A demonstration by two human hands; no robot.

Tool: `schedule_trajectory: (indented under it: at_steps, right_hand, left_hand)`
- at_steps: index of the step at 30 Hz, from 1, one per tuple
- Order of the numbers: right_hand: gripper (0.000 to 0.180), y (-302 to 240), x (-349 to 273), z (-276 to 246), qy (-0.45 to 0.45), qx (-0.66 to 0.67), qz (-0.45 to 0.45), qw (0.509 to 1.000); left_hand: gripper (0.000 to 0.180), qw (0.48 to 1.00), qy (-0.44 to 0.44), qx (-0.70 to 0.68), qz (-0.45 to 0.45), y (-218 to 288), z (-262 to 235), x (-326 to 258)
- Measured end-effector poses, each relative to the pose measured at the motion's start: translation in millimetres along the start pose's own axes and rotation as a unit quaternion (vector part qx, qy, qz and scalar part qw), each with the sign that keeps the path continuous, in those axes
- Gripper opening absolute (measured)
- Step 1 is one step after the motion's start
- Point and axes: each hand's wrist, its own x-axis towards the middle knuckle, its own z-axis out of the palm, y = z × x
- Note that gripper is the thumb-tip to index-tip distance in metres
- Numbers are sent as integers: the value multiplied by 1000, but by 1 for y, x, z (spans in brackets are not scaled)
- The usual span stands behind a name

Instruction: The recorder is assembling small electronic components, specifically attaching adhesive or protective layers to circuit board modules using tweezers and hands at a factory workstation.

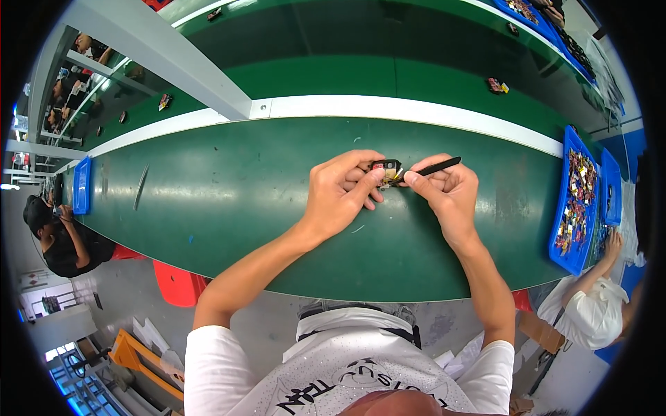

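From the head camera, a long green belt [229, 201] with a smooth, matte surface runs across the picture, edged on its far side by a white painted rail [416, 111], with a second green lane beyond it.

Over the middle of the belt, the left hand [340, 194] is curled closed around a small black part [387, 168] with a red patch and a pale, shiny spot; thumb and fingertips pinch it just above the belt surface. The right hand [447, 191] is closed in a pen-like pinch on a slim black tool [430, 168], a thin straight stick whose near tip touches the small part while its other end points away to the right. The two hands almost meet at the part, and the fingers hide much of it.

To the right, a blue plastic tray [559, 208] holds a heap of small mixed-coloured pieces, with a second blue tray [612, 187] just beside it. Another person's arm [603, 260] reaches toward those trays. At the far left lies another blue tray [82, 185], near a seated person in black [62, 243]. A few small parts [497, 86] lie on the far lane.
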Motion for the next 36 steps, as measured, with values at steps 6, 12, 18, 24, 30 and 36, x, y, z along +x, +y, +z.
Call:
schedule_trajectory:
  at_steps: [6, 12, 18, 24, 30, 36]
  right_hand:
    - [13, 2, 0, -1, 7, -2, -34, 999]
    - [13, 7, -4, 1, 25, -71, -119, 990]
    - [11, 7, -5, 3, 45, -113, -168, 978]
    - [10, 9, -7, 2, 57, -173, -214, 960]
    - [9, 9, -8, 3, 66, -174, -225, 957]
    - [10, 8, -8, 6, 69, -194, -253, 945]
  left_hand:
    - [26, 991, -47, -108, -56, -2, -7, 7]
    - [26, 983, -77, -148, -76, 2, -12, 9]
    - [27, 980, -76, -163, -86, -1, -11, 10]
    - [27, 981, -70, -163, -83, 2, -10, 10]
    - [30, 985, -43, -157, -62, 2, -5, 6]
    - [29, 986, -34, -154, -49, 2, -5, 5]
